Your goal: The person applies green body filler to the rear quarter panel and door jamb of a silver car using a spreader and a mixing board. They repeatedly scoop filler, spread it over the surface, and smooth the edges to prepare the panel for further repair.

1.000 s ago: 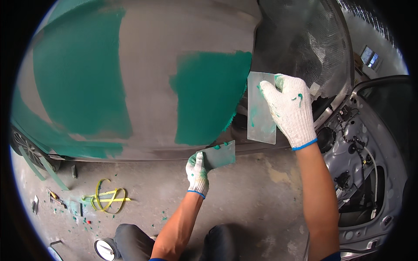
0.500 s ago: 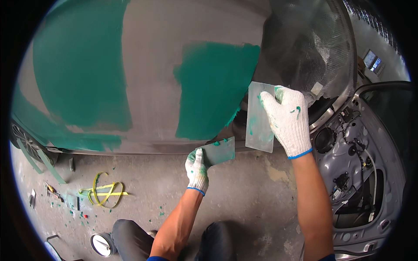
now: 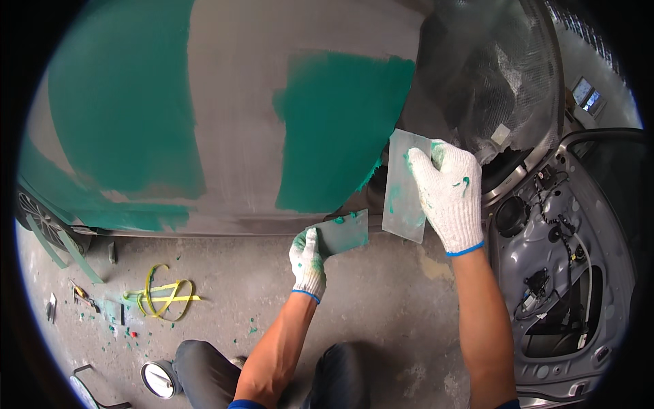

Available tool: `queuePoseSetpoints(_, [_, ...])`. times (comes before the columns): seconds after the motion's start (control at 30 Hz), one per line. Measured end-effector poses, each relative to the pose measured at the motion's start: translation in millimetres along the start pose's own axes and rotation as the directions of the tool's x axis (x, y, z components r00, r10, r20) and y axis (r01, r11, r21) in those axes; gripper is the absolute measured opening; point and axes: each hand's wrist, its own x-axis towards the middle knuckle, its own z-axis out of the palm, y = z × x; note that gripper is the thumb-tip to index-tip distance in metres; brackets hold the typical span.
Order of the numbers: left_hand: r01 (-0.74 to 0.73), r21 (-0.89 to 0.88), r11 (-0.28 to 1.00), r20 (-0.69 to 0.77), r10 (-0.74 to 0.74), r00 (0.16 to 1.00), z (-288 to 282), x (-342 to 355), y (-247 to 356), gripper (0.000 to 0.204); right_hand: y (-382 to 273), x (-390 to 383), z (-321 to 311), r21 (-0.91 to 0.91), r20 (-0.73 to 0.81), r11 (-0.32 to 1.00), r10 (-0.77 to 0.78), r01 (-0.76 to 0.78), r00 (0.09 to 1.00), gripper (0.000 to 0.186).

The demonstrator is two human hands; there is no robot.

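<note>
A grey car panel [image 3: 235,116] bears large green putty patches [image 3: 340,129], one reaching the dark opening at its right edge. My right hand [image 3: 449,191], in a white glove stained green, grips a translucent rectangular spreader [image 3: 402,198] held upright beside that edge; whether it touches the panel I cannot tell. My left hand [image 3: 306,262], also gloved, pinches a smaller greyish spreader [image 3: 344,233] with blobs of green putty on it, just below the panel's lower edge.
An open car door [image 3: 548,198] stands at right. On the concrete floor [image 3: 381,293] at left lie yellow tape strips [image 3: 163,296], small tools [image 3: 82,293] and a round can [image 3: 158,378]. A wheel [image 3: 48,218] is at far left, a laptop [image 3: 586,95] at upper right.
My right hand and its spreader have moved down and slightly left. My left hand is a little higher in the view, as are the floor and panel, as the camera has shifted.
</note>
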Motion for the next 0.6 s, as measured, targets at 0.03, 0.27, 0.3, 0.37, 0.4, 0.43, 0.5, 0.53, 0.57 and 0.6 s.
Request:
queuePoseSetpoints(0.03, [0.003,0.003,1.000,-0.005,-0.003,1.000,0,0,0,0.029,-1,-1,0,-0.013,0.000,1.000,0.002,-0.002,1.000,0.031])
queuePoseSetpoints(0.27, [0.022,-0.007,1.000,-0.005,-0.022,1.000,-4,-1,-1,0.029,-9,-3,1,-0.069,0.010,0.997,0.040,-0.039,0.999,0.028])
queuePoseSetpoints(0.3, [0.024,0.002,1.000,-0.003,-0.024,1.000,-4,-3,-1,0.029,-9,-4,3,-0.062,-0.002,0.997,0.036,-0.036,0.999,0.028])
queuePoseSetpoints(0.37, [0.030,0.019,0.999,0.000,-0.030,1.000,-3,-5,-1,0.028,-13,-6,4,-0.094,-0.005,0.995,0.024,-0.025,1.000,0.026])
queuePoseSetpoints(0.4, [0.027,0.016,0.999,-0.004,-0.027,1.000,-4,-4,-1,0.029,-13,-7,7,-0.090,-0.014,0.995,0.029,-0.030,0.999,0.026])
queuePoseSetpoints(0.43, [0.025,0.013,1.000,-0.008,-0.025,1.000,-6,-3,-1,0.029,-14,-8,9,-0.086,-0.023,0.996,0.033,-0.035,0.999,0.026])
queuePoseSetpoints(0.5, [0.022,0.009,1.000,-0.010,-0.022,1.000,-7,-3,-1,0.029,-16,-11,9,-0.108,0.021,0.992,0.065,-0.062,0.998,0.025])
queuePoseSetpoints(0.53, [0.022,0.008,1.000,-0.007,-0.022,1.000,-7,-3,-2,0.029,-13,-13,11,-0.109,0.017,0.993,0.055,-0.052,0.998,0.025])
queuePoseSetpoints(0.57, [0.021,0.008,1.000,-0.005,-0.021,1.000,-6,-3,-2,0.029,-12,-15,13,-0.110,0.013,0.993,0.044,-0.042,0.999,0.025])
queuePoseSetpoints(0.6, [0.015,0.006,1.000,-0.015,-0.015,1.000,-6,-3,-2,0.028,-11,-16,13,-0.111,0.016,0.993,0.049,-0.047,0.999,0.025])
